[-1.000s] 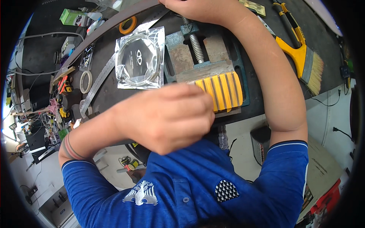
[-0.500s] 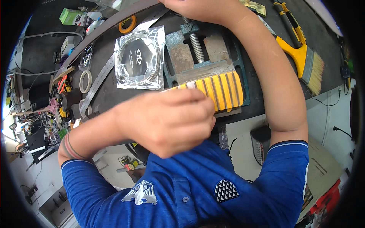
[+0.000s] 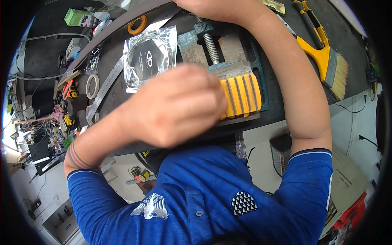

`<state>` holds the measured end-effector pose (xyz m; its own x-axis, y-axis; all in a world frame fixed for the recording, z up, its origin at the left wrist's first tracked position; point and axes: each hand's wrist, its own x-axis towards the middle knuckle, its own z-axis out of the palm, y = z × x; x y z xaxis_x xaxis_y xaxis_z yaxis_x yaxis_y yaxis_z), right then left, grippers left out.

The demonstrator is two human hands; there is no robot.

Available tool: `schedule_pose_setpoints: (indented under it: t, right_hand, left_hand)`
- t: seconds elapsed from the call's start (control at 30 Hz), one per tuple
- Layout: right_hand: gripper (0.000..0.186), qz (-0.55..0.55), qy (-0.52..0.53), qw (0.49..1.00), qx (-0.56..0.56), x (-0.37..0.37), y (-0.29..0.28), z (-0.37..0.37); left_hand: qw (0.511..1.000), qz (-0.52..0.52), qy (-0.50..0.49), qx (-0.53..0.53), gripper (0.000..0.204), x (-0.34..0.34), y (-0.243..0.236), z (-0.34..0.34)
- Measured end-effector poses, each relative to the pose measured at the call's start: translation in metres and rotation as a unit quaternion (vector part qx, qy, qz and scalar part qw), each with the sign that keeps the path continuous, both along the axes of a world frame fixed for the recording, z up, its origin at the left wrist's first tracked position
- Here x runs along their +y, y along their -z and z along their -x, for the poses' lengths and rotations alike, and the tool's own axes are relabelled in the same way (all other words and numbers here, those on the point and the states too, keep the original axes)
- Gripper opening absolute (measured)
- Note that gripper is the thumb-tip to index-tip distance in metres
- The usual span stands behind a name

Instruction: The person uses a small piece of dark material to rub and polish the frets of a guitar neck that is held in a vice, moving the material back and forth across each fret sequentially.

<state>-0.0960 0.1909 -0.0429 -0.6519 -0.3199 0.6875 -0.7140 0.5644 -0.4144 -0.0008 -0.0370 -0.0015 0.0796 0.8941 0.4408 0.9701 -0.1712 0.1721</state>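
My left hand (image 3: 173, 106) is closed, knuckles up, over the left part of a yellow striped piece (image 3: 243, 96). It is blurred, and whatever lies in its fingers is hidden. Dark parallel grooves or strips run across the yellow piece, which sits at the near jaw of a green bench vise (image 3: 233, 51). The vise's threaded screw (image 3: 211, 50) points away from me. My right hand (image 3: 208, 9) reaches round to the far end of the vise, by the screw; its fingers are cut off by the upper edge of the picture.
Left of the vise lies a clear packet (image 3: 149, 57) with coiled wire, beside a steel ruler (image 3: 109, 82) and tape rolls (image 3: 92, 87). A yellow-handled brush (image 3: 326, 69) rests at the right. The dark table's near edge (image 3: 269, 124) runs before my body.
My left hand has moved up and slightly left, away from my body, and now covers the lower part of the packet. The right hand stays at the far end of the vise.
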Motion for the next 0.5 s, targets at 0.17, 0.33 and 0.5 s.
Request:
schedule_pose_setpoints:
  t: [0.17,0.33,0.5]
  right_hand:
    - [0.021,-0.009,0.009,0.998,-0.054,0.001,-0.007,-0.006]
    - [0.021,0.004,-0.007,1.0,-0.029,-0.002,0.0,-0.004]
    - [0.022,-0.003,-0.001,1.0,-0.027,0.0,-0.004,-0.002]
  left_hand:
    - [1.0,0.008,-0.009,0.025,0.029,0.004,-0.005,0.005]
    - [0.989,0.06,0.079,-0.111,0.022,0.002,-0.003,-0.002]
    - [0.995,0.009,0.091,-0.026,0.029,0.002,0.003,-0.009]
